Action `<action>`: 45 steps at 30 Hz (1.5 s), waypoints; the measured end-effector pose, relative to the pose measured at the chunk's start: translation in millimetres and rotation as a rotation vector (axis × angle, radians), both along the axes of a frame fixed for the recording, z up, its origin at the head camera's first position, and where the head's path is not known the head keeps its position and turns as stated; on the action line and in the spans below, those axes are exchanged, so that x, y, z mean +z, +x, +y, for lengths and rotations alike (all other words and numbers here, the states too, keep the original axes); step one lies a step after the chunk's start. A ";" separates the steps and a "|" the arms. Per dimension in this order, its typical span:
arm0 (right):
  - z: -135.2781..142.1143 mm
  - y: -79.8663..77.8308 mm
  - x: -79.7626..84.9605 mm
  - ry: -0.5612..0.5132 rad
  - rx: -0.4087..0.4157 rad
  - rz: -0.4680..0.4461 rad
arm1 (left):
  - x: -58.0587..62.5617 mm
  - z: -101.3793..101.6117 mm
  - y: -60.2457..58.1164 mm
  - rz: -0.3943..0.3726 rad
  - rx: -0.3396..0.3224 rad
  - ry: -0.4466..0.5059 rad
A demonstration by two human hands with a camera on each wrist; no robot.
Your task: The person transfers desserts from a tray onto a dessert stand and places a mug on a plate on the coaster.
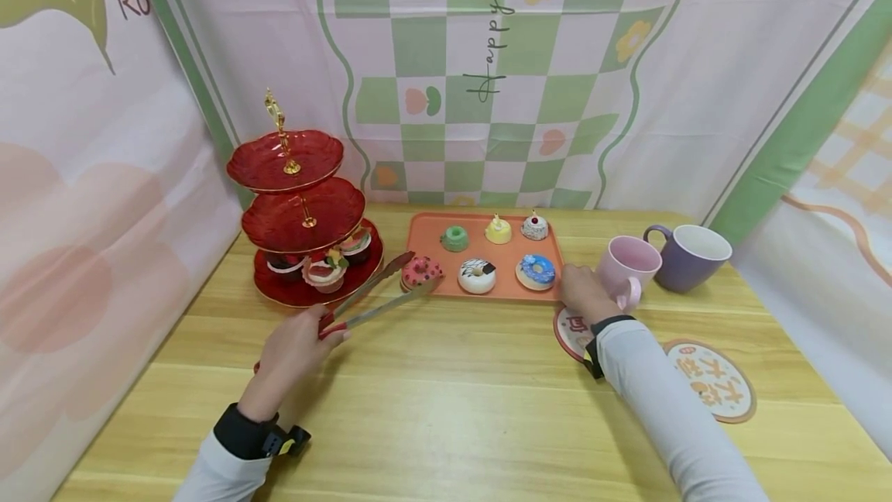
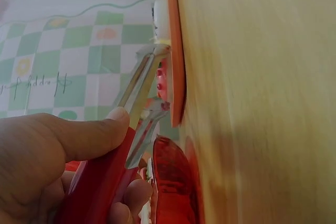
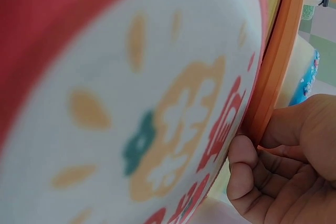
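Note:
My left hand (image 1: 294, 353) grips a pair of food tongs (image 2: 100, 182) by their red handles. The spread metal tips stand on either side of a pink doughnut (image 1: 421, 272) with dark dots, at the left front corner of the orange tray (image 1: 435, 227). My right hand (image 1: 587, 290) pinches the tray's front right corner between thumb and fingers, as the right wrist view shows. Also on the tray are a white doughnut (image 1: 477, 277), a blue doughnut (image 1: 536, 273), a small green ring cake (image 1: 455, 238), a yellow cake (image 1: 498, 230) and a white cake with a cherry (image 1: 534, 226).
At the left rises a red three-tier stand (image 1: 303, 215), with several cupcakes (image 1: 324, 273) on its bottom plate. A pink mug (image 1: 629, 260) and a purple mug (image 1: 691, 256) stand right of the tray. Two round coasters (image 1: 571, 331) lie near my right forearm, one partly under it.

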State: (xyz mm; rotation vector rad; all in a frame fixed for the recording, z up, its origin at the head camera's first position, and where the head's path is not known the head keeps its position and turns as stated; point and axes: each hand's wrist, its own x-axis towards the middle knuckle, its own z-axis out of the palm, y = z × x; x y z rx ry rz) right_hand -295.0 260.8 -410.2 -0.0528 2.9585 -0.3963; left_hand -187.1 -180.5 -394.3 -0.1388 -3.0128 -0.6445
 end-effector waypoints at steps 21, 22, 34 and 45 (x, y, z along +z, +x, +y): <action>-0.5 -1.0 0.3 -0.006 -0.020 -0.020 | -1.6 1.7 -0.5 0.034 -0.002 0.023; -1.0 -0.8 0.5 -0.008 -0.021 -0.021 | -1.4 1.3 0.0 0.037 -0.002 0.020; -0.6 -0.1 -0.2 -0.013 -0.017 -0.014 | 12.3 -0.6 7.9 0.137 0.001 0.002; -0.7 0.1 0.7 -0.002 -0.011 -0.011 | 26.7 0.5 16.1 0.187 -0.006 0.048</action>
